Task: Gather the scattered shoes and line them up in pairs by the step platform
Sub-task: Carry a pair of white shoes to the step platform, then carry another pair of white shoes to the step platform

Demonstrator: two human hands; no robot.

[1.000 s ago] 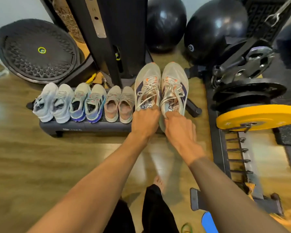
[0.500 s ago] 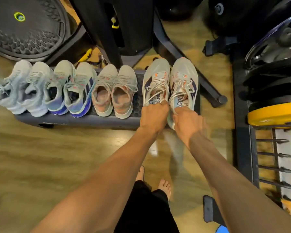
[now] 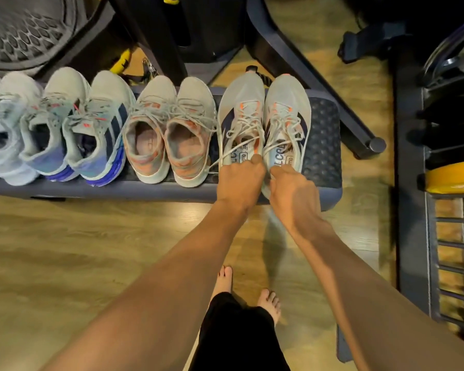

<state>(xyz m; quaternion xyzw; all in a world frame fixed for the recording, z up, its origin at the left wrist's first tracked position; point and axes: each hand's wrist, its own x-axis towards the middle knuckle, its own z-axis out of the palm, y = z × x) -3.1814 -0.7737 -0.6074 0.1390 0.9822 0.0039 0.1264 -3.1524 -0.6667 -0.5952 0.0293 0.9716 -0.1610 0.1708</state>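
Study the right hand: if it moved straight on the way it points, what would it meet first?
Probably the laces of the grey shoe it grips at the heel, since the right hand points along that shoe toward its toe. Depth is hard to judge.

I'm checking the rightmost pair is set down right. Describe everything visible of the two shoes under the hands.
The grey running shoes look mesh-like, with navy side stripes, orange accents, loose pale laces and printed insoles. They sit side by side, touching, toes pointing away, near the right end of the step platform. The left hand and right hand each grip one heel.
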